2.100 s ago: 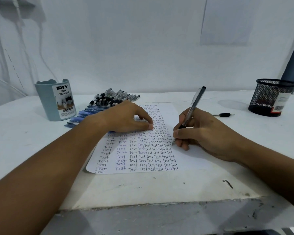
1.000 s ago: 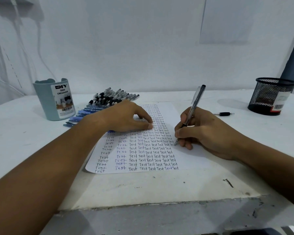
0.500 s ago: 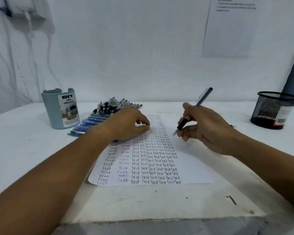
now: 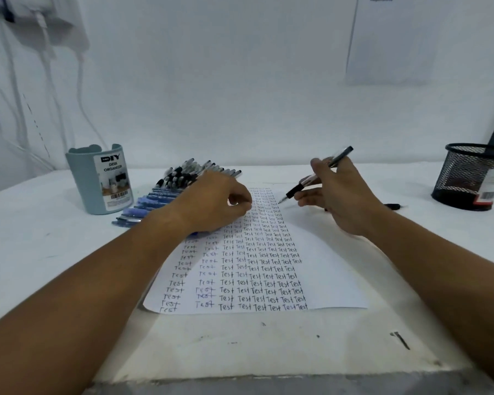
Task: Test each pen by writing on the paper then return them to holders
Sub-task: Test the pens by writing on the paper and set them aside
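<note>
Single head view: looks forward, downward across table [image 4: 40,252], close above forearms.

paper [image 4: 325,269] centre | pens [image 4: 180,181] left, organizer [image 4: 83,183] beyond | mesh holder [image 4: 465,178] far right

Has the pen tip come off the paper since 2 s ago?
Yes. The pen in the right hand has lifted: its tip, earlier down on the paper beside the "Test" columns, now hangs above the sheet's far end.
</note>
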### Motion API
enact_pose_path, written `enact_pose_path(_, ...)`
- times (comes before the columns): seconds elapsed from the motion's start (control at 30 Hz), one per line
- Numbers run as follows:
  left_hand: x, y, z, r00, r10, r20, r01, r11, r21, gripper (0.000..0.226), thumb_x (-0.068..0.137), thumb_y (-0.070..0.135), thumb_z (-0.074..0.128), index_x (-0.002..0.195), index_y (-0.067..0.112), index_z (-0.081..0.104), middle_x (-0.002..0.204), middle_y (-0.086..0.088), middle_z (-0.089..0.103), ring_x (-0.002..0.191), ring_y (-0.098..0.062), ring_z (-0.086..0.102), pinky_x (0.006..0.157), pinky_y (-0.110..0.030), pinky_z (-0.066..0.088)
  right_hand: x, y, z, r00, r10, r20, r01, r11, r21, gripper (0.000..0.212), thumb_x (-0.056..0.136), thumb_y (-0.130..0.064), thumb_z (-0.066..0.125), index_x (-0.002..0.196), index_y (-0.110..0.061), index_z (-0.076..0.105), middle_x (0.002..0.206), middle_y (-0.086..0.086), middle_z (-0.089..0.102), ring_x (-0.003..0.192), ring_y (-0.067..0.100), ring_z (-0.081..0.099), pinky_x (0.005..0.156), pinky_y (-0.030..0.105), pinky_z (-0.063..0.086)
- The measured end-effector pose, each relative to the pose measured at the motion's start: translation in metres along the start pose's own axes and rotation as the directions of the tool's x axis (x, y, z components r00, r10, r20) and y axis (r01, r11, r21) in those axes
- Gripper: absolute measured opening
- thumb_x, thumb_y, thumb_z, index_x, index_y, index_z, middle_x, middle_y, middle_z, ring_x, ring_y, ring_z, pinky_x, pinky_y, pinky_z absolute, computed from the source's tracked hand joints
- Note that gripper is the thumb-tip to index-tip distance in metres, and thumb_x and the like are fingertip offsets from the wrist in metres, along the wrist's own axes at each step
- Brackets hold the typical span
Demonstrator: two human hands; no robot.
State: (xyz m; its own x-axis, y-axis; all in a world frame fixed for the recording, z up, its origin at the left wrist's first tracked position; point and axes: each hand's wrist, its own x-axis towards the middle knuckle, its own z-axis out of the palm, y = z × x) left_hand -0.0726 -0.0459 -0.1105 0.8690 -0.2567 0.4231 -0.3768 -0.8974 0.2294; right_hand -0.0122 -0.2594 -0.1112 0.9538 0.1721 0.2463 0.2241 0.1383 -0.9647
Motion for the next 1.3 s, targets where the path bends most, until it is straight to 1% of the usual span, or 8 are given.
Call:
enact_pose_path(0.23,-0.003,0.002,0.000,1.000,0.010,0.022,-0.010,1.000,-0.012,0.021,0.090,0.024,0.064,0.108,0.017,0.073,0.098,0.009,0.072,0.086,-0.001,0.061,0.070,0.001,0.038,-0.002,0.000,-0.010,0.998,0.030,-0.051,-0.033,0.998,-0.056,0.018,0.103,-0.026,0.043,0.096,-0.009,0.044,0.088,0.013,0.047,0.055,0.030,0.065,0.050,0.032,0.054)
enact_pose_path(0.4,-0.003,0.000,0.000,1.000,0.008,-0.019,-0.009,1.000,-0.013,0.019,0.090,0.021,0.065,0.106,0.014,0.074,0.099,0.004,0.072,0.087,-0.005,0.063,0.085,-0.022,0.050,-0.002,-0.003,-0.013,0.997,0.041,-0.060,-0.043,0.999,-0.030,0.008,0.102,-0.015,0.043,0.100,-0.008,0.045,0.087,0.014,0.048,0.054,0.031,0.066,0.051,0.032,0.054)
enact_pose_path(0.53,-0.003,-0.001,-0.001,0.999,0.012,-0.040,-0.013,1.000,-0.017,0.019,0.090,0.022,0.066,0.105,0.015,0.074,0.098,0.004,0.072,0.086,-0.005,0.063,0.081,-0.015,0.047,-0.004,-0.003,-0.016,0.999,0.011,-0.049,-0.012,1.000,-0.017,0.009,0.102,-0.014,0.046,0.106,-0.006,0.046,0.087,0.016,0.054,0.055,0.027,0.066,0.052,0.030,0.055)
enact_pose_path(0.67,-0.002,-0.002,0.001,0.999,0.039,0.001,-0.039,0.999,-0.003,0.027,0.089,0.037,0.064,0.107,0.019,0.072,0.099,0.008,0.070,0.088,-0.003,0.061,0.074,-0.010,0.042,-0.009,-0.004,-0.017,0.996,-0.088,-0.018,0.089,0.994,0.055,0.033,0.095,-0.005,0.060,0.116,-0.013,0.036,0.081,0.022,0.066,0.058,0.024,0.061,0.054,0.028,0.052)
enact_pose_path(0.83,0.002,-0.005,0.006,0.998,0.054,0.015,-0.054,0.998,-0.019,0.048,0.081,0.061,0.054,0.108,0.026,0.070,0.099,0.010,0.066,0.090,-0.001,0.059,0.074,-0.018,0.043,-0.013,-0.006,-0.017,0.994,-0.112,0.010,0.112,0.994,0.013,0.038,0.091,-0.011,0.067,0.097,-0.021,0.031,0.087,0.018,0.074,0.065,0.024,0.057,0.054,0.030,0.043)
enact_pose_path(1.07,0.002,-0.003,0.005,0.988,0.108,-0.107,-0.110,0.994,-0.005,0.026,0.089,0.040,0.062,0.096,0.018,0.075,0.083,0.010,0.067,0.079,-0.005,0.060,0.071,-0.017,0.040,-0.012,-0.003,-0.016,0.996,-0.069,0.059,0.074,0.993,-0.089,0.039,0.089,-0.022,0.069,0.094,-0.021,0.031,0.089,0.009,0.076,0.075,0.028,0.050,0.065,0.042,0.031)
enact_pose_path(1.2,0.003,-0.002,0.005,0.987,0.115,-0.110,-0.115,0.993,0.008,0.024,0.091,0.036,0.062,0.095,0.017,0.075,0.082,0.007,0.067,0.076,-0.006,0.059,0.070,-0.017,0.039,-0.015,-0.005,-0.014,0.994,-0.075,0.082,0.082,0.992,-0.092,0.037,0.090,-0.025,0.069,0.097,-0.020,0.033,0.090,0.008,0.076,0.072,0.025,0.055,0.061,0.037,0.036)
enact_pose_path(1.3,0.005,-0.006,0.000,0.982,0.017,-0.190,-0.007,0.999,0.053,0.026,0.093,0.036,0.059,0.094,0.015,0.074,0.082,0.002,0.066,0.074,-0.012,0.057,0.072,-0.029,0.045,-0.013,-0.003,-0.014,0.991,-0.106,0.084,0.128,0.940,-0.317,0.030,0.091,-0.034,0.066,0.105,-0.025,0.042,0.089,-0.002,0.076,0.074,0.019,0.060,0.063,0.034,0.043)
